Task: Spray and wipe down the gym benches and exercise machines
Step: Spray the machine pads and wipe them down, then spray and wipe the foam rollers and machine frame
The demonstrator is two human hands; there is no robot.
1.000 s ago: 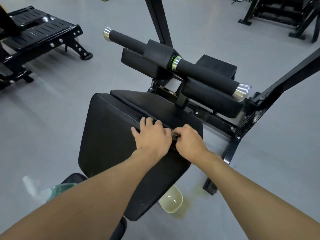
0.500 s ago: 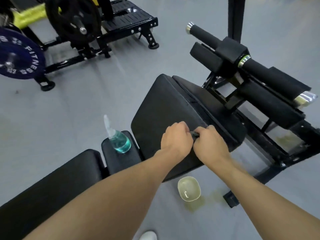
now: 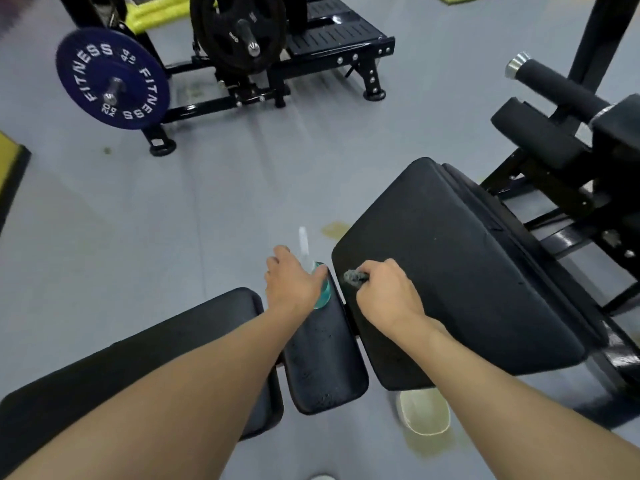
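A clear spray bottle (image 3: 321, 295) of blue-green liquid stands on the small black pad (image 3: 325, 362), its white nozzle (image 3: 303, 244) pointing up. My left hand (image 3: 294, 284) is wrapped over the bottle's shoulder, thumb on its right side and fingers curled on its left. My right hand (image 3: 389, 294) pinches a wadded grey cloth (image 3: 353, 277) and rests on the near left corner of the large tilted black pad (image 3: 478, 271). Droplets speckle the small pad.
A long black bench pad (image 3: 138, 368) lies at the lower left. A pale bowl (image 3: 424, 415) sits on the grey floor under the large pad. Foam rollers (image 3: 557, 86) and black frame stand at the right. A blue weight plate (image 3: 112, 79) and black plate (image 3: 239, 29) hang on a machine behind.
My left hand left the cloth and moved left onto the spray bottle. The right hand kept the cloth and slid toward the pad's left corner. The view swung left.
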